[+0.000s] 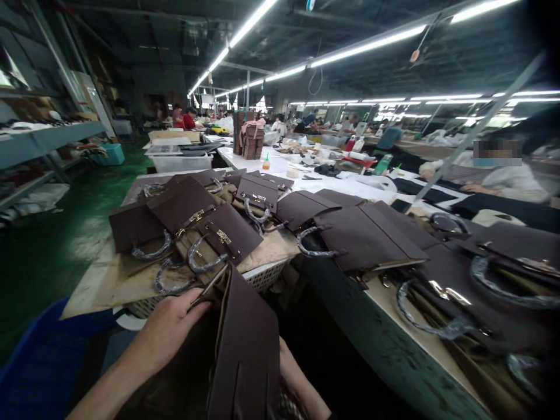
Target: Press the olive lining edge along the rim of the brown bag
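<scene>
A dark brown handbag (247, 344) is in front of me, tilted, its tan-lined mouth towards my left. My left hand (175, 318) is closed on the edge of its opening, thumb and fingers at the lining. On the far right side of the bag, my right hand (291, 364) presses against the panel; its fingers are hidden behind it. Just beyond lies a pile of similar brown handbags (236, 230), with gold clasps and plastic-wrapped handles.
More brown handbags (376, 233) cover the bench on the right. A perforated basket (265, 277) is under the near table edge, and a blue bin (35, 361) stands at lower left. A co-worker (503, 175) sits across the table at right. Green floor (87, 233) runs along the left.
</scene>
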A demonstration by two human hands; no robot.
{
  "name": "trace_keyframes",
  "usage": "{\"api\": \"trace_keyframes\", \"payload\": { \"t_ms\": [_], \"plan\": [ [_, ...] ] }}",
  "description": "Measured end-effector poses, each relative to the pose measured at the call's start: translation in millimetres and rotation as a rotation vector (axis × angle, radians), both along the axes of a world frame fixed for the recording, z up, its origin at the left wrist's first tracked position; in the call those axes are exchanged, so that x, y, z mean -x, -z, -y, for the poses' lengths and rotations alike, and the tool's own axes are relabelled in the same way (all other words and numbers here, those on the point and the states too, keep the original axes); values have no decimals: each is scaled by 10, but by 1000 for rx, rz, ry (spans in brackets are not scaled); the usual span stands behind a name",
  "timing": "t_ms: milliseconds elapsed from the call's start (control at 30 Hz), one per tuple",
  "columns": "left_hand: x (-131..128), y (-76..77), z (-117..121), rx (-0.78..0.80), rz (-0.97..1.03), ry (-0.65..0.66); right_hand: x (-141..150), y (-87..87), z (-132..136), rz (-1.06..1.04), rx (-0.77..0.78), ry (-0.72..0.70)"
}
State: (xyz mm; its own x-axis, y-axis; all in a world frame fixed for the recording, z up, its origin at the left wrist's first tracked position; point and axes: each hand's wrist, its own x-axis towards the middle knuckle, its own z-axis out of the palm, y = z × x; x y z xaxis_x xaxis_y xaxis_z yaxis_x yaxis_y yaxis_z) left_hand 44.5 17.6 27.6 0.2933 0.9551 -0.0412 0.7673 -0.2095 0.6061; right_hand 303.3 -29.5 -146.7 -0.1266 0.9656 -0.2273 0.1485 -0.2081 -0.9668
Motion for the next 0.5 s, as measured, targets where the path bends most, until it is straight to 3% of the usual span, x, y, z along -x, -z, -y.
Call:
{"api": "trace_keyframes", "payload": {
  "t_ms": [100,133,200,267,367,433,500],
  "plan": [
    [187,60,-102,14,-144,40,-218,81,31,-1,51,92],
    [219,94,-123,32,-177,59,-279,-2,66,26,9,163],
    [221,159,-148,79,-205,102,-317,-339,157,119,-188,183],
    [155,196,-166,127,-194,154,-213,-803,228,221,-488,-44],
    [22,178,-214,168,-166,224,100,-1358,184,375,-941,-575],
    [-20,120,-264,193,-139,255,244,-1501,59,415,-1116,-676],
    [3,36,-315,236,-101,268,230,-1522,-71,459,-1188,-698]
  ]
}}
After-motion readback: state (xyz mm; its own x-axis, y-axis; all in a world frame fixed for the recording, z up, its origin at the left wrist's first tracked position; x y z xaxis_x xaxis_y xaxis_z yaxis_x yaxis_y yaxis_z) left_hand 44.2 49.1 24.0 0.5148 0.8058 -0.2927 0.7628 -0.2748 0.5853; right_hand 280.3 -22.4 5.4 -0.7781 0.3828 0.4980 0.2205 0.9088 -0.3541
